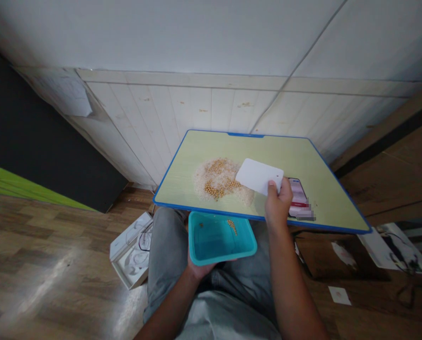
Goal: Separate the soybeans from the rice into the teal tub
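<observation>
Over the blue-edged pale-green tabletop (285, 151), the right hand (279, 202) pinches a flat white card (257, 174) right of white grains (199, 181) and round yellow beans (214, 190); nearer, the left hand (200, 270) holds a teal rectangular plastic tub (214, 242).

Wall (197, 47): soft, muted light
Floor (55, 264): pale glare streaks at left
White card (258, 174): brightly lit
Right side: dimmer, shadowed
Edges: wide-angle stretch, softened detail
Phone (296, 190): lower end pixelated
</observation>
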Motion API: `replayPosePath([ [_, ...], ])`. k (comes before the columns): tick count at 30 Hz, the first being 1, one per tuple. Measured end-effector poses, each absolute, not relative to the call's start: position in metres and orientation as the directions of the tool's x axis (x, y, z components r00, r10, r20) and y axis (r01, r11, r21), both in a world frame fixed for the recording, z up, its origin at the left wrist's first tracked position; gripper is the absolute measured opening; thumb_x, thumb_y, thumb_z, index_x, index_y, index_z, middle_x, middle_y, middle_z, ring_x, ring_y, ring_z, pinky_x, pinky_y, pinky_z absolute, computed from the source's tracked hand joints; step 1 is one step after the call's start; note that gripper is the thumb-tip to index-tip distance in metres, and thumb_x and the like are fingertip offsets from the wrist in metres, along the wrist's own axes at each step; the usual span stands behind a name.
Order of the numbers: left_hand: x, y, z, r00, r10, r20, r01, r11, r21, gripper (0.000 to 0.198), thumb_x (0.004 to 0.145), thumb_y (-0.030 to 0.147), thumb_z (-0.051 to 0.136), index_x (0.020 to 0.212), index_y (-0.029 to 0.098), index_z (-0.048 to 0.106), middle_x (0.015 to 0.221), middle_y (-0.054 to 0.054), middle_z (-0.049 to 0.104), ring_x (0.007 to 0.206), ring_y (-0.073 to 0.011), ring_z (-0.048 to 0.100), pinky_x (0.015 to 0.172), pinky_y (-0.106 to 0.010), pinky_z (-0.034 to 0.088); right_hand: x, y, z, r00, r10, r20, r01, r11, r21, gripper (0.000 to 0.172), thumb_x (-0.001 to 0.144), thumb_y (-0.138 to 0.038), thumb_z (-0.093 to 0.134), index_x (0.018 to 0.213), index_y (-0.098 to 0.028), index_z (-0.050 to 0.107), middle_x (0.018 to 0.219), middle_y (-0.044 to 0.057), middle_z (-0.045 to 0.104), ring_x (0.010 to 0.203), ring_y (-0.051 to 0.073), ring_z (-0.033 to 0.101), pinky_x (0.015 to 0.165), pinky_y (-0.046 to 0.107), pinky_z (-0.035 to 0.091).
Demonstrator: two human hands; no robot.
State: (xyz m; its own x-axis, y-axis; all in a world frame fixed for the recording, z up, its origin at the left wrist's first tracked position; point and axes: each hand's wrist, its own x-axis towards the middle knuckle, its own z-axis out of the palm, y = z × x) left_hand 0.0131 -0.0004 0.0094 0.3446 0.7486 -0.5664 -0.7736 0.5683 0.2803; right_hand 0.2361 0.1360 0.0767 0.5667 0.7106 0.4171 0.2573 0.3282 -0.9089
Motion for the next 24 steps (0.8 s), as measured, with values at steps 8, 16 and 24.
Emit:
replayPosePath([
  [8,0.012,0.004,0.020,0.348,0.686,-0.639,-0.759,0.606,0.237,0.059,0.111,0.064,0.029,0.137,0.032,0.071,0.150,-0.005,0.080,0.159,-0.0439,0.057,0.126,-0.076,0.047,0.236,0.137,0.076,0.590,0.681,0.433,0.282,0.329,-0.901,0.036,0.090,-0.049,0.066,0.110,-0.020,0.073,0.104,0.007,0.078,0.101,0.027,0.071,0.095,0.040,0.057],
  [16,0.016,0.000,0.015,0.317,0.731,-0.604,-0.788,0.557,0.261,0.067,0.107,0.078,0.035,0.133,0.030,0.074,0.133,-0.009,0.087,0.146,-0.0479,0.068,0.116,-0.081,0.055,0.238,0.137,0.072,0.550,0.721,0.422,0.245,0.344,-0.906,0.036,0.092,-0.053,0.069,0.108,-0.021,0.075,0.100,0.006,0.079,0.096,0.026,0.070,0.090,0.039,0.056],
  [24,0.014,-0.004,0.009,0.333,0.756,-0.564,-0.773,0.561,0.295,0.066,0.101,0.084,0.048,0.126,0.030,0.078,0.137,-0.007,0.086,0.146,-0.0487,0.066,0.113,-0.077,0.059,0.238,0.138,0.069,0.481,0.768,0.424,0.203,0.373,-0.905,0.037,0.095,-0.056,0.070,0.108,-0.021,0.074,0.099,0.004,0.077,0.093,0.025,0.069,0.089,0.037,0.055],
])
